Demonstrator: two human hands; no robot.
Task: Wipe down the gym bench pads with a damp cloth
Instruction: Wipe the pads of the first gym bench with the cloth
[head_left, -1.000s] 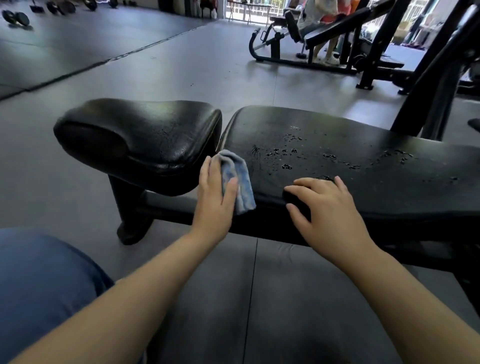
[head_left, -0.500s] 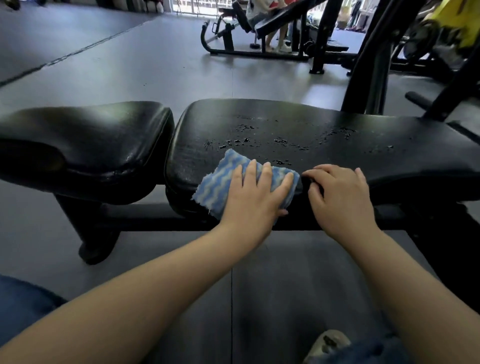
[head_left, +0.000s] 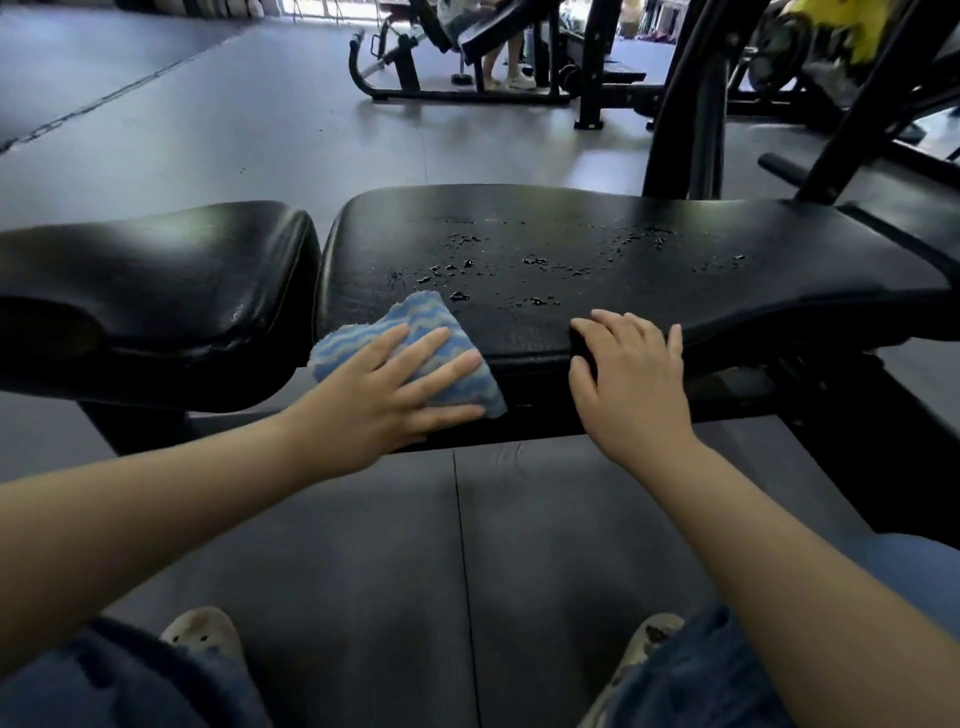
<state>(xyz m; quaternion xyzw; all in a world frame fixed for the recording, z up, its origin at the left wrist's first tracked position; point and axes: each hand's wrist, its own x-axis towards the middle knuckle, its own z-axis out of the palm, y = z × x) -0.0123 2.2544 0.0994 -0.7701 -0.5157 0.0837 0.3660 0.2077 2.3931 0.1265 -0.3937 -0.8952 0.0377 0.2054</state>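
The long black back pad (head_left: 675, 270) of the bench lies across the middle of the view, with water droplets (head_left: 467, 270) scattered on its top. A shorter black seat pad (head_left: 156, 291) sits to its left across a narrow gap. My left hand (head_left: 384, 400) presses a blue-and-white striped cloth (head_left: 415, 327) flat against the back pad's near left corner and front edge, fingers straight. My right hand (head_left: 628, 379) rests on the pad's near edge to the right of the cloth, fingers curled over the rim.
Grey rubber floor mats (head_left: 363, 545) lie under the bench. Black rack uprights (head_left: 691, 104) rise behind the pad at the right. Another bench machine (head_left: 457, 62) stands far back, with a person's legs beside it. My knees and shoes show at the bottom.
The cloth moved from the gap between the pads onto the back pad's near edge, spread flat under my left hand, then slid back toward the left corner. My right hand stayed on the edge.
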